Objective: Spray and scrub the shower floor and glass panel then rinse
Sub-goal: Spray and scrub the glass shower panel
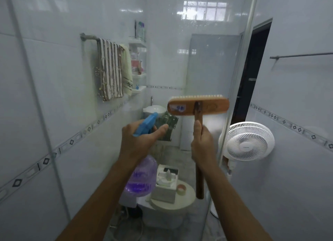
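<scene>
While upright, brush head horizontal, bristles away

home bathroom | tiled walls | towel rail | toilet

Two bare forearms reach in from the bottom edge of the view, with no sleeve showing on either. The left hand and the right hand wear no gloves, rings, watch or wristband. The right thumbnail is short and unpainted.
</scene>
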The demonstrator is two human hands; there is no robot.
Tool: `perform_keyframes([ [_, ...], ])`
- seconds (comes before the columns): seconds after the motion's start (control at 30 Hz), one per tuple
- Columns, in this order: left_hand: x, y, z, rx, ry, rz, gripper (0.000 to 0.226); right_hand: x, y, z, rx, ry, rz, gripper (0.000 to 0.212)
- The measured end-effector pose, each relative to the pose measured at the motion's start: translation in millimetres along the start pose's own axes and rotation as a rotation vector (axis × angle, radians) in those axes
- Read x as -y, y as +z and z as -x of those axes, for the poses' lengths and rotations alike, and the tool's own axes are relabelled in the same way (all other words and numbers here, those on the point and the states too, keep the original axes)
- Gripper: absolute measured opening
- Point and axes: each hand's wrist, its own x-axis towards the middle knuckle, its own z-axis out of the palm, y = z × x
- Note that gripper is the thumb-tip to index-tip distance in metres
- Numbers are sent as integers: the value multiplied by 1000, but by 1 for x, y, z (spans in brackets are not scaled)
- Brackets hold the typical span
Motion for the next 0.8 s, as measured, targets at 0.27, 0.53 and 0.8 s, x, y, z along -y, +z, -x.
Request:
perform_keyframes([
  [0.27,-2,21,9,-60,-42,-55,29,-73,9,68,72,152,6,49],
  [0.53,15,26,15,-54,-145,-66,27,38,-19,-36,5,-53,15,39],
  [0.8,55,6,53,-86,-329,-100,29,-93,40,94,166,225,134,51],
])
